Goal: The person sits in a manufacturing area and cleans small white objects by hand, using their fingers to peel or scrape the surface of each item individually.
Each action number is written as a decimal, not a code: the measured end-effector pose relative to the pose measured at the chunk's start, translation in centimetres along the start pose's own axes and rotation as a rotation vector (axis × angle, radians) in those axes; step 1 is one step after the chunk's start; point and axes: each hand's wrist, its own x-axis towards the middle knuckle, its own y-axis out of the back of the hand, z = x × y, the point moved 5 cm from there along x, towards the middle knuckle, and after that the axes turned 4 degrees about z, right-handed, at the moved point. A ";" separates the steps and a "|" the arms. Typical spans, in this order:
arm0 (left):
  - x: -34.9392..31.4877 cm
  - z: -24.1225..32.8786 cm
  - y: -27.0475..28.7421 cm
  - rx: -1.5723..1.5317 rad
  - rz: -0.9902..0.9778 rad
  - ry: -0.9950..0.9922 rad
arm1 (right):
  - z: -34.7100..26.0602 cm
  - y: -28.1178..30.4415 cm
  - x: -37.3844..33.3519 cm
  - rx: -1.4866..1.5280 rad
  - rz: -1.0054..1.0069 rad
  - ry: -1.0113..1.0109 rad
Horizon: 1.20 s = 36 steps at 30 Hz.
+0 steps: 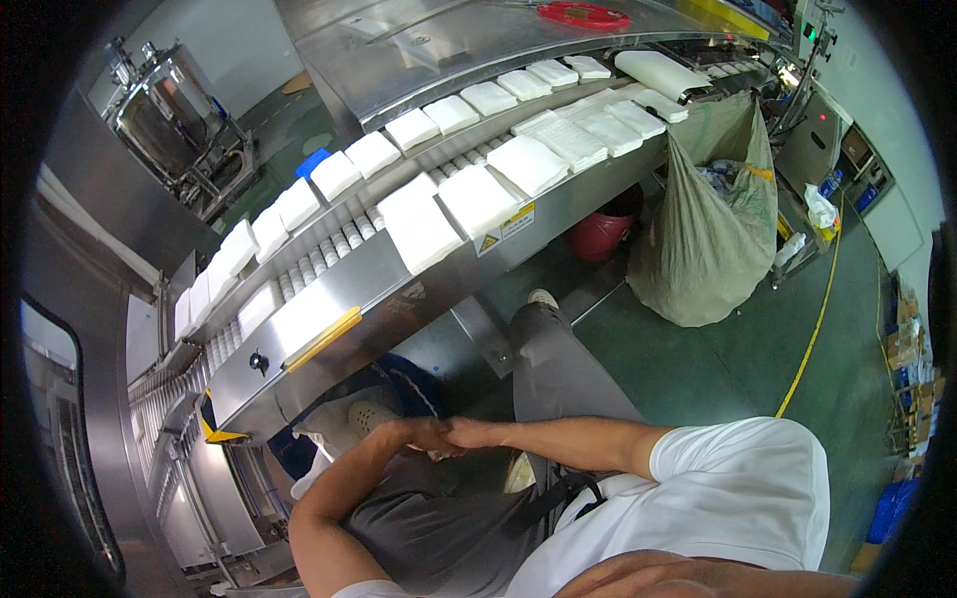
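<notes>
My left hand (425, 434) and my right hand (467, 436) meet in front of my lap, below the conveyor's near side. Both look closed against each other. Their fingers are mostly hidden, so I cannot make out whether anything is between them. Beyond them runs a metal conveyor (329, 324) with rollers. Flat stacks of white folded sheets lie on its near side, among them a large stack (424, 227) and another beside it (481, 199). A row of smaller white stacks (372, 153) lines the far side. Neither hand touches the stacks.
A large beige sack (698, 239) hangs at the conveyor's right end, with a red bucket (601, 234) underneath the conveyor. A steel tank (169, 110) stands far left. At right, a yellow line (812, 339) crosses the green floor, and boxes (907, 344) line the edge.
</notes>
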 end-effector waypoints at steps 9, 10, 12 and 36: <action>1.5 -1.3 -0.6 -0.011 -0.078 0.031 | -1.1 0.1 -0.7 0.056 -0.031 -0.046; 1.6 -1.4 -0.5 0.029 -0.051 0.037 | -1.0 0.1 -0.9 0.088 -0.043 -0.081; 1.7 -2.0 -0.5 0.098 0.013 0.058 | -1.8 -0.2 -1.2 0.128 -0.074 -0.106; -0.6 1.2 0.2 0.100 -0.036 0.094 | -2.5 0.0 -1.5 0.073 -0.074 -0.013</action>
